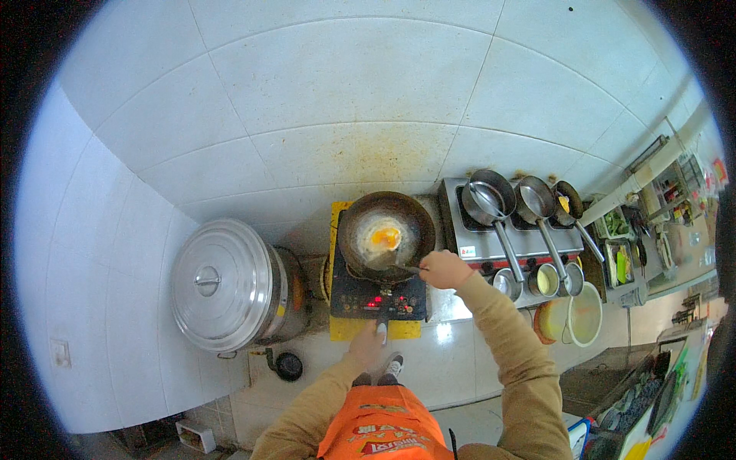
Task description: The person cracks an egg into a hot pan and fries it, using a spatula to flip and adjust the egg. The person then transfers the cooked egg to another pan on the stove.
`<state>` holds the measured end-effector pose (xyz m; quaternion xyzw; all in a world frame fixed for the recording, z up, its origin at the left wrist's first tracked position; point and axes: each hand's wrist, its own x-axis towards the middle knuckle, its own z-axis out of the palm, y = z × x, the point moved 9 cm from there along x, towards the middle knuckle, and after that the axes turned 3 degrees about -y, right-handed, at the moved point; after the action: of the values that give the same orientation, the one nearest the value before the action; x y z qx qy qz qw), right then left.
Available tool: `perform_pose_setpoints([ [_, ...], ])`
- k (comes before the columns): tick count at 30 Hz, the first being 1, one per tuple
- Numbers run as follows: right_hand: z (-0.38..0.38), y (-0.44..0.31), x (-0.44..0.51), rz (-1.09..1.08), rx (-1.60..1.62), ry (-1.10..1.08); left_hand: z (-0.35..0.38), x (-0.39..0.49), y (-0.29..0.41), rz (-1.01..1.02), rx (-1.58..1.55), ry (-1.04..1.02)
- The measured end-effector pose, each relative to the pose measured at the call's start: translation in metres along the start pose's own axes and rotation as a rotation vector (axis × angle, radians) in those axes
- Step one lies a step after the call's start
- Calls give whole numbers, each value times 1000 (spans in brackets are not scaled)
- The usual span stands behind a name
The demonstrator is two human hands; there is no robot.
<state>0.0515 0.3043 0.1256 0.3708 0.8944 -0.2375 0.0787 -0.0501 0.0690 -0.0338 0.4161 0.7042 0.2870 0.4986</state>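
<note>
A dark wok [422, 230] sits on a black induction cooker [356, 299] with lit red digits. Inside the wok lies a frying egg [384, 237] with a broken orange yolk and whitish edges. My left hand [366, 344] grips the wok's handle [382, 316] in front of the cooker. In my right hand [446, 269] is the handle of a metal spatula [384, 262], its blade inside the wok at the near edge of the egg.
Left of the cooker stands a large lidded metal pot [221, 282]. To the right, long-handled pans [489, 198] rest on a steel gas stove [460, 241], with small metal pots [543, 280] along its front. A pale bucket [585, 313] stands beside them.
</note>
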Motion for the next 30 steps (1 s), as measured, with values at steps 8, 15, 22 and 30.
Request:
perform_pose_setpoints([
  [8,-15,-14,17,35,-64,-57,-3,3,-5,38,67,56],
  [15,-35,-60,59,-160,-167,-91,-11,-14,21,-71,-40,-26],
  [22,-51,-59,112,-116,-59,78,-11,-10,14,-87,47,-36],
  [30,-48,4,91,150,-67,111,-6,-7,4,-27,-96,5],
])
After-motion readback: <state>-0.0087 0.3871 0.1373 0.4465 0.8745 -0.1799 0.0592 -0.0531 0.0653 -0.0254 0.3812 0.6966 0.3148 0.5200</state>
